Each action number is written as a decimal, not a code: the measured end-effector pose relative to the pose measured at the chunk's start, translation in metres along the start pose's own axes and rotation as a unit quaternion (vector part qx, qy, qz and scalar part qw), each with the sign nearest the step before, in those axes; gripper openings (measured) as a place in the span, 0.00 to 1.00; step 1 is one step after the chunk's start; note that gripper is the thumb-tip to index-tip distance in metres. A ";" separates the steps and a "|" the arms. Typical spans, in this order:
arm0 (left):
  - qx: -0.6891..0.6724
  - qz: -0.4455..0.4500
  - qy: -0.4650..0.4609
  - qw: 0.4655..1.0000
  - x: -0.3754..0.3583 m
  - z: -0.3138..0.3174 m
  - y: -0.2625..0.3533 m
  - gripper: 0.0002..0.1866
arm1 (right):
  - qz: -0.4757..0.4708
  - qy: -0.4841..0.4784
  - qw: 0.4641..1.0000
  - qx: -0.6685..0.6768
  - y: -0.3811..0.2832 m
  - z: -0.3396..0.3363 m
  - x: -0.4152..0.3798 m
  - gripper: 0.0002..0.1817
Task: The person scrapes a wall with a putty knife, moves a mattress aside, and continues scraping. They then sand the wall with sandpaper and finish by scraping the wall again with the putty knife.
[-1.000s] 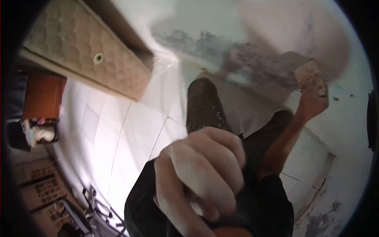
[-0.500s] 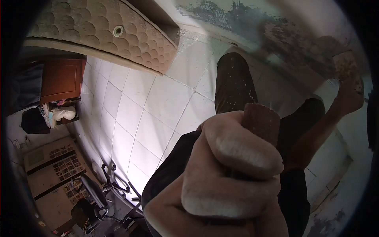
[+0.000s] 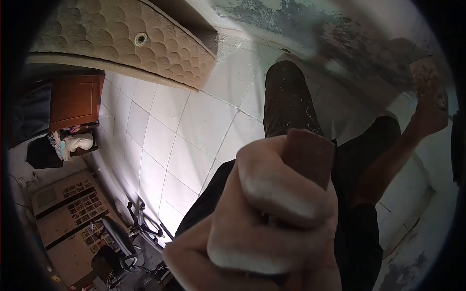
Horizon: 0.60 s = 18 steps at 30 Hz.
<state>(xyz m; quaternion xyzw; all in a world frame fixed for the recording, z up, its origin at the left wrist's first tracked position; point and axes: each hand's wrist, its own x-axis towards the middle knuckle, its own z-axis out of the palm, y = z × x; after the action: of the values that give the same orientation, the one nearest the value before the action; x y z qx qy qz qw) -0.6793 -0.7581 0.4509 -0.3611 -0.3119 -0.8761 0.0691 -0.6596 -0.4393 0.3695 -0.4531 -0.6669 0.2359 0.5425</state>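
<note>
Reddish-brown strip (image 3: 310, 157) jutted from the left hand (image 3: 272, 208), whose fingers curled firmly round it in front of dark trousers (image 3: 287, 99). Beyond, the right hand (image 3: 433, 118) clasped a mottled pad (image 3: 426, 75) near the stained wall (image 3: 272, 15); flat, even pressure suited it, though contact was unclear.

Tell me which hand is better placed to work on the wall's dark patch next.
Probably the right hand: it reaches out beside the dark patch, holding a blotched piece. The left hand, gripping a brown piece, is up near the camera, farther from the patch.
</note>
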 end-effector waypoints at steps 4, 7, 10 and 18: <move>-0.049 0.042 -0.048 0.997 0.002 -0.004 -0.042 0.08 | -0.056 -0.010 0.995 0.085 0.002 -0.002 0.002 0.21; -0.351 0.018 -0.303 0.886 -0.023 -0.017 -0.089 0.08 | -0.019 -0.003 1.000 0.010 -0.014 -0.004 -0.004 0.20; -0.439 -0.228 -0.550 0.673 -0.037 -0.020 -0.068 0.17 | -0.018 0.026 0.999 0.020 -0.019 -0.001 -0.007 0.20; -0.329 -0.188 -0.641 0.668 -0.020 -0.019 -0.068 0.12 | 0.012 0.009 0.998 0.055 -0.031 -0.007 -0.009 0.18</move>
<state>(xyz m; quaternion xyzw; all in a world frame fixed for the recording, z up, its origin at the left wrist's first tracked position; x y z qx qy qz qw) -0.6997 -0.7172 0.3929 -0.7666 -0.0321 -0.4694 -0.4370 -0.6640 -0.4633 0.3915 -0.4328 -0.6424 0.2746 0.5697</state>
